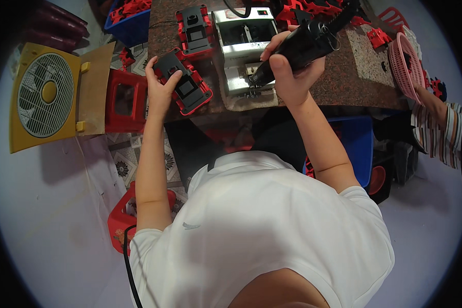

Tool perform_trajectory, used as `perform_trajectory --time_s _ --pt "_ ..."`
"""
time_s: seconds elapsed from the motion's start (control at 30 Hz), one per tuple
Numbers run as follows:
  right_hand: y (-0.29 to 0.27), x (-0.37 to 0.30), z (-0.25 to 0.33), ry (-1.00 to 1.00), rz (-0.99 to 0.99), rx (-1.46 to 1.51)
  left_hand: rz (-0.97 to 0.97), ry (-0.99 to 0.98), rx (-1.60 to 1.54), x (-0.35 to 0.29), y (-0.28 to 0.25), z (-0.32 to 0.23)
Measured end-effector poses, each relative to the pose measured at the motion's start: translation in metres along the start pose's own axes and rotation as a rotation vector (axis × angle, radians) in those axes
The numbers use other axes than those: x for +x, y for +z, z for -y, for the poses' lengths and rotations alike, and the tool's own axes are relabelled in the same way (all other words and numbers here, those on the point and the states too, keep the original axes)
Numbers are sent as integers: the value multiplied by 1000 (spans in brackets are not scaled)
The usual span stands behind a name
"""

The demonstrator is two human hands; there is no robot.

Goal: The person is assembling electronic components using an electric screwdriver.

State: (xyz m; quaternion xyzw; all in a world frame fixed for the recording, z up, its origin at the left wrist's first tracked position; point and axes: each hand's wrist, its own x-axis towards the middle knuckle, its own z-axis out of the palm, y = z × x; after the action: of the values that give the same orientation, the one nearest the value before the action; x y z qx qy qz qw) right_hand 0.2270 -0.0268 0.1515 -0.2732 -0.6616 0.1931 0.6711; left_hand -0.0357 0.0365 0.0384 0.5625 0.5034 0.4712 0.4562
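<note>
My left hand [160, 92] grips the left side of a black-and-red plastic housing [191, 91] at the table's front edge, its thumb on top. A second, similar housing [194, 32] lies just beyond it. My right hand [299, 77] is wrapped round a black electric screwdriver [305, 45], which slants down to the left. Its tip is at the front of a silver screw feeder [241, 50]; whether it touches a screw there is too small to tell.
The stone-topped table [339, 84] carries several red parts at the far right. Another person's hand [430, 100] holds a pink basket [401, 66] there. A blue crate [133, 33], a red stool [138, 95] and a yellow box fan [49, 91] stand left. Below the table is a blue bin [362, 149].
</note>
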Motion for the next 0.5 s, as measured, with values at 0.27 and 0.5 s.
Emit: perform_trajectory --time_s 0.27,0.5 --pt "5 4 -7 -43 -11 -104 -48 72 80 -4 7 15" --pt "18 21 0 266 0 61 -123 -32 -363 -14 16 14"
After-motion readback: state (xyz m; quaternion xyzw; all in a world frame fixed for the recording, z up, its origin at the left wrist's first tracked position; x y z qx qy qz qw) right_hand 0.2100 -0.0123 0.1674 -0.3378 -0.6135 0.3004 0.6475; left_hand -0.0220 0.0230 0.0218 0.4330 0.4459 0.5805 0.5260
